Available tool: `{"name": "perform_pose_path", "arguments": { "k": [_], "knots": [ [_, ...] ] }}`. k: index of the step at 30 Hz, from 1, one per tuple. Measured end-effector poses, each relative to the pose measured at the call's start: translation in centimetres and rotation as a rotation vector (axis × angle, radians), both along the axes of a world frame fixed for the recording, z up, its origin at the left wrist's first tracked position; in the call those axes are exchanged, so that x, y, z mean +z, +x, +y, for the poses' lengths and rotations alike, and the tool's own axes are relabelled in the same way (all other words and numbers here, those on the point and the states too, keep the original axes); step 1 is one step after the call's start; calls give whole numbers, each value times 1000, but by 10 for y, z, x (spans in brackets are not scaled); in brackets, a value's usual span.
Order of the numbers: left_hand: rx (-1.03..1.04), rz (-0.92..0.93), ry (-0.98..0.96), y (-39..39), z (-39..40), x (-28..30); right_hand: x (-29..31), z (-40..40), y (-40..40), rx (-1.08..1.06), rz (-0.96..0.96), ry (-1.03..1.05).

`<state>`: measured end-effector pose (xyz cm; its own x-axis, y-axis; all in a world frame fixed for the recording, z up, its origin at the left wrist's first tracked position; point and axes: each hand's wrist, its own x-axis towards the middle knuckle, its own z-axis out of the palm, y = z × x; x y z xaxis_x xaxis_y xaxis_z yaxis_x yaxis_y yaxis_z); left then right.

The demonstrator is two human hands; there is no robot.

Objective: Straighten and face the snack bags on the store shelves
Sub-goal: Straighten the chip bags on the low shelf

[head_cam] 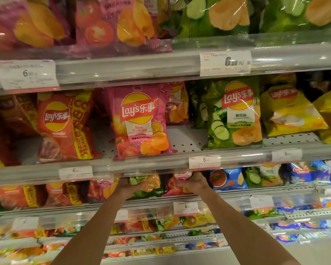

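Both my arms reach into the third shelf down. My left hand [129, 185] grips a green cucumber chip bag [147, 185] from its left side. My right hand [192, 181] grips a pink tomato chip bag [177, 186] by its top right; the shelf rail above hides both bags' tops. On the shelf above, a pink Lay's bag [139, 121] stands facing front, with an orange Lay's bag [63, 127] leaning to its left and a green cucumber Lay's bag [235, 113] upright to its right.
Yellow bags [290, 109] lie tilted at the far right of the middle shelf. A blue bag [227, 178] sits right of my right hand. Clear rails with price tags [204, 161] front every shelf. More bags fill the top shelf [111, 22] and lower shelves.
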<state>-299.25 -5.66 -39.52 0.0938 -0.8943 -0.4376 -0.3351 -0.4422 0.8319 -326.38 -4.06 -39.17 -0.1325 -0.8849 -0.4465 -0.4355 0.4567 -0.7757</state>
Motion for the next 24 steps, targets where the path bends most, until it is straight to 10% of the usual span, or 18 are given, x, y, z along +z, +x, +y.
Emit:
{"name": "perform_pose_path", "arguments": {
  "k": [15, 24],
  "knots": [
    [69, 80, -116, -19, 8, 4, 38, 41, -23, -106, 322, -146],
    [-5, -325, -112, -84, 26, 10, 43, 89, -89, -248, 281, -218]
  ]
}}
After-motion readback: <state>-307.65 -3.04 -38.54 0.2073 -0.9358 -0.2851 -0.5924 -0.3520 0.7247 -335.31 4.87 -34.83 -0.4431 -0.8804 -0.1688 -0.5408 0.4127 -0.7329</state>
